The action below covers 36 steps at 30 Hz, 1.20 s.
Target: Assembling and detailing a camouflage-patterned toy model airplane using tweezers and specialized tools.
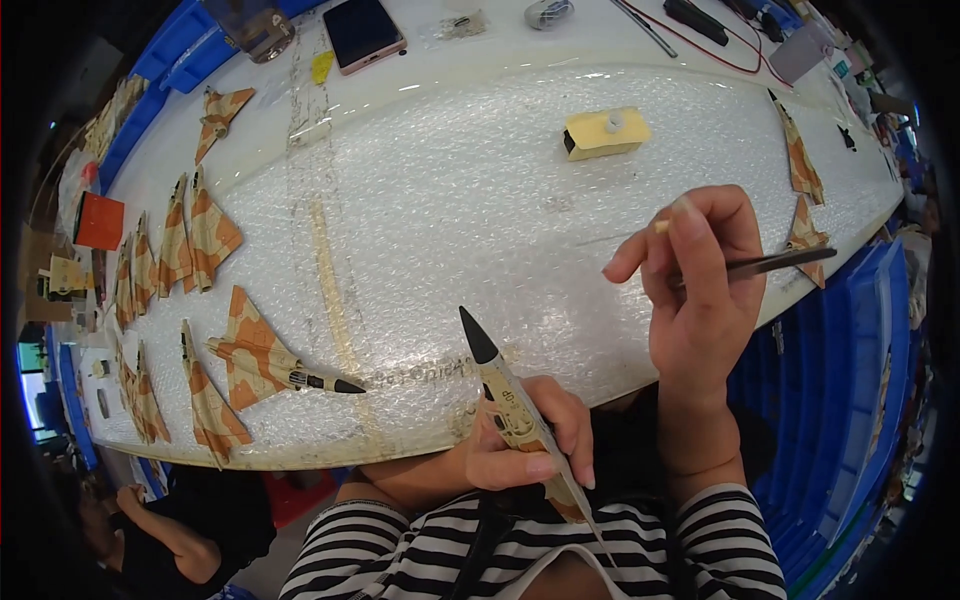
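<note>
My left hand [535, 435] is closed around a model jet plane [512, 405] in sand and brown camouflage, its black nose pointing up and away from me. In my raised right hand [710, 285], a dark slim metal tool, which looks like tweezers [785, 262], lies across the palm and sticks out to the right. A tiny cream-coloured piece [662, 227] shows at the thumb and fingertips of that hand; its kind is too small to make out. The two hands are apart.
Bubble wrap [450, 200] covers the white table. Several camouflaged model jets [250, 350] lie at the left, others [797, 150] at the far right. A yellow block [605, 133] sits ahead, with a phone [362, 35] at the back. Blue bins [850, 370] stand right; another person's arm [165, 525] is lower left.
</note>
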Motion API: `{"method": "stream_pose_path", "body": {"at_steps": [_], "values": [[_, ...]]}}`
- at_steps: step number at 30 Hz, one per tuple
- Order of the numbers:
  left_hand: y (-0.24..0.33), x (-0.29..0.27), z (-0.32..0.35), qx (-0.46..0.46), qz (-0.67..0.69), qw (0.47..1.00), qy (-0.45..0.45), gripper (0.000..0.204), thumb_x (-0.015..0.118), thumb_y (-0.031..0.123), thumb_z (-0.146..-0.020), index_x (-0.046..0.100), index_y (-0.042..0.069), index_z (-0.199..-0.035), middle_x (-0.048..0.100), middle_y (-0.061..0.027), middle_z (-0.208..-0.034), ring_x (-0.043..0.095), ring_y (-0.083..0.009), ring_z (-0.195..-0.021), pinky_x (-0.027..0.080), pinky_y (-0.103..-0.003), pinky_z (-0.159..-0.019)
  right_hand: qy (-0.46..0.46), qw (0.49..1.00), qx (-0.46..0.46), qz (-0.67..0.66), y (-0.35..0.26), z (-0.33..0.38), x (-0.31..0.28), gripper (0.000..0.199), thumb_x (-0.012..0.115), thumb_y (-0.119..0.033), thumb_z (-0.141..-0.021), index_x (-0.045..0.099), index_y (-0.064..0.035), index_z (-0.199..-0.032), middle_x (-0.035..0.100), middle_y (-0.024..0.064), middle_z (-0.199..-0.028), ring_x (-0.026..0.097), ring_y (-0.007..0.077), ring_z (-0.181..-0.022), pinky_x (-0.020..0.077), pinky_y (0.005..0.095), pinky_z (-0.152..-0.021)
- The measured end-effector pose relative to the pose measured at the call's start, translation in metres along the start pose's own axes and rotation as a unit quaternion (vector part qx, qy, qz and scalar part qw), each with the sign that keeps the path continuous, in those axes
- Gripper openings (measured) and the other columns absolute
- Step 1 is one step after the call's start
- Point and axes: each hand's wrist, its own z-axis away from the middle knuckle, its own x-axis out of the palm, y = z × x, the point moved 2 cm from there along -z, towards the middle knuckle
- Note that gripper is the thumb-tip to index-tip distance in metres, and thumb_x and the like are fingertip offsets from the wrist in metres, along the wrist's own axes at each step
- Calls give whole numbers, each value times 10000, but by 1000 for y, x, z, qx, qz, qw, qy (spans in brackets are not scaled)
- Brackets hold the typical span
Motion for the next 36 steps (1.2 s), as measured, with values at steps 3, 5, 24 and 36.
{"method": "stream_pose_path", "body": {"at_steps": [3,5,24,36], "values": [[1,4,0,2,-25,1000,-5,213,512,179,-741,433,34,-876,582,-160,-664,577,-249,-557,480,-265,-478,60,977,-58,195,-14,-45,-26,100,563,-136,-795,542,-39,-784,481,1,-571,416,61,-448,241,148,-387],[2,4,-2,-3,-10,1000,13,204,500,156,-755,427,33,-900,582,-174,-706,583,-250,-595,482,-271,-523,37,949,-123,289,-1,-69,-41,128,605,-160,-776,565,-39,-767,490,-13,-579,379,49,-488,258,167,-425],[0,12,-18,-85,-89,964,234,318,426,94,-825,320,77,-1124,513,-217,-1073,510,-295,-1018,410,-401,-874,76,920,-219,317,-8,-64,-33,106,612,-123,-779,564,-35,-748,491,-25,-563,366,34,-460,273,171,-414],[2,21,-14,-38,-274,947,162,309,587,13,-743,454,13,-1022,583,-58,-848,541,-93,-637,445,-183,-570,-26,992,-34,115,-26,30,10,74,420,-127,-856,416,-60,-823,412,13,-554,436,95,-420,371,169,-414]]}}
